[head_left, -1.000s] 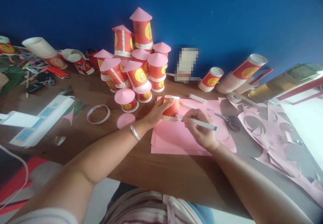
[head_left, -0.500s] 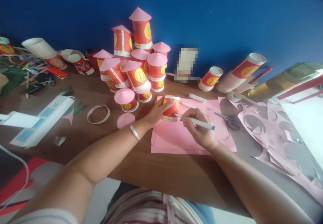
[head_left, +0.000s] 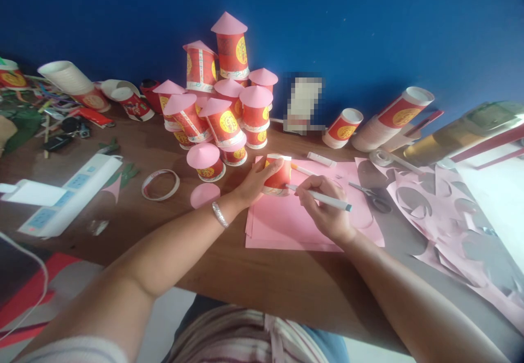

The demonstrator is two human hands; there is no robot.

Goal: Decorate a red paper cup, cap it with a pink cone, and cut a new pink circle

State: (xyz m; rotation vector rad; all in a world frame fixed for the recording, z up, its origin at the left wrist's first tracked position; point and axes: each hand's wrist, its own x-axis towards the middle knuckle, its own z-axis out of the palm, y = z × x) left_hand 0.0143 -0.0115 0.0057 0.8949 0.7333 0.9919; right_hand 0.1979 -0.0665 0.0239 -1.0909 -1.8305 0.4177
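Observation:
My left hand (head_left: 260,182) grips a red paper cup (head_left: 282,175) that has a white band along its lower edge. The thumb lies across the cup's side. In my right hand (head_left: 323,204) is a white marker (head_left: 329,200) with a dark end, its tip at the white band; I cannot tell whether it touches. Both hands are over a stack of pink paper (head_left: 286,229). Left of them lies a pink paper cone or disc (head_left: 205,195), close to my left wrist. A white stick-shaped tube (head_left: 321,159) and scissors (head_left: 371,197) lie around the paper.
Red cups with pink cone roofs (head_left: 223,123) stand piled at the back. A tape roll (head_left: 160,185) and a power strip (head_left: 73,196) lie to the left. Pink paper scraps (head_left: 434,210) cover the right side, near stacked cups (head_left: 399,114) and a single cup (head_left: 343,128).
The marker tip has shifted very slightly to the right along the cup's lower band. My left hand keeps its hold on the cup.

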